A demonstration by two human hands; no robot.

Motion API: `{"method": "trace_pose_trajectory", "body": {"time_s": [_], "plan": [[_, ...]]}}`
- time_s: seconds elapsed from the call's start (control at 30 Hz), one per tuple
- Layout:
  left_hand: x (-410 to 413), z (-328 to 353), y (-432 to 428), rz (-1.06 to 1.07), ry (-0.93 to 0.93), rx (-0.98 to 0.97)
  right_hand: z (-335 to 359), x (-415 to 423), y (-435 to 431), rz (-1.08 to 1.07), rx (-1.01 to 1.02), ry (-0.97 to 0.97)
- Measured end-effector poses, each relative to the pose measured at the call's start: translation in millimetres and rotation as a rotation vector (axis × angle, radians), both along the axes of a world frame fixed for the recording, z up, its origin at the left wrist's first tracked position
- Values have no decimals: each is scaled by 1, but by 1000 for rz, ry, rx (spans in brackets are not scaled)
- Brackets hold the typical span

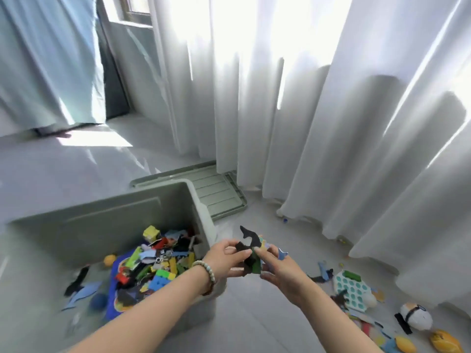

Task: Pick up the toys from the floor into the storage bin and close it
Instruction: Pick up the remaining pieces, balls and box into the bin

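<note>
- Toy cut-outs point(251, 250): flat black, green and blue shapes, bunched together between both hands and lifted clear of the floor.
- Left hand point(230, 258): pinched the black piece on its side of the bunch with thumb and curled fingers; wore a beaded bracelet point(207, 272) at the wrist.
- Right hand point(279, 270): curled its fingers round the other side of the bunch, with a blue piece poking out between them; held nothing else.
- Storage bin point(201, 225): stood open just left of the left hand and a little lower, its near corner almost under that wrist; already part-filled with a mixed heap of blocks and cut-outs point(153, 266).
- Lid point(216, 192): lay flat on the floor beyond both hands, behind the bin, with its far edge under the white curtain point(331, 110).
- Left on the floor to the right of the right hand: a dotted board point(350, 289), a round plush toy point(415, 315), yellow pieces point(444, 341) and scattered cut-outs.
- Step in hand, by the look of it: carrying one gathered handful to the bin; mid-task, with a fair share of toys to go and closing not yet near.
- Next, probably: needed a short swing leftward over the rim, then both grips let go together, low enough to keep the thin loose shapes from fluttering past the wall.
</note>
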State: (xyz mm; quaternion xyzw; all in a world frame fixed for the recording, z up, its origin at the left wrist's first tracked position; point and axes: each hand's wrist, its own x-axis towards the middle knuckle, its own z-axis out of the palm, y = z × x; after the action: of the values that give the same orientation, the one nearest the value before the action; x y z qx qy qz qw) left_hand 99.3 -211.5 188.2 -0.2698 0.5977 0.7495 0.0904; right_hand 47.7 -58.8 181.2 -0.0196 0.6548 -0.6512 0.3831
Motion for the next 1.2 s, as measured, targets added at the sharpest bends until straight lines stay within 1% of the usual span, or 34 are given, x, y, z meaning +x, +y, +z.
{"method": "trace_pose_trajectory", "body": {"time_s": [0.13,0.23,0.3,0.37,0.43,0.53,0.63,0.73,0.87,0.93,1.1,1.2], "plan": [[54,10,-86,134,-52,-59,10,35,-96,89,-21,-73],[74,14,-136,228,-52,-88,10,44,-148,49,-46,-86],[84,16,-157,233,-83,-122,10,47,-162,58,5,-23],[92,10,-170,189,-126,-231,6,46,-164,110,83,64],[97,3,-178,173,-151,-336,2,46,-156,151,127,99],[97,-2,-176,137,-182,-434,1,39,-138,165,129,91],[85,0,-159,51,-154,-521,10,28,-116,153,107,89],[65,10,-130,-44,-66,-612,16,11,-80,63,140,135],[31,23,-78,-193,91,-860,8,-12,-10,-34,248,186],[14,22,-46,-257,167,-928,-2,-21,31,-73,322,204],[-17,-2,31,-440,258,-1002,-38,-22,125,-136,521,219],[-25,-35,69,-562,181,-948,-71,-12,170,-140,596,171]]}}
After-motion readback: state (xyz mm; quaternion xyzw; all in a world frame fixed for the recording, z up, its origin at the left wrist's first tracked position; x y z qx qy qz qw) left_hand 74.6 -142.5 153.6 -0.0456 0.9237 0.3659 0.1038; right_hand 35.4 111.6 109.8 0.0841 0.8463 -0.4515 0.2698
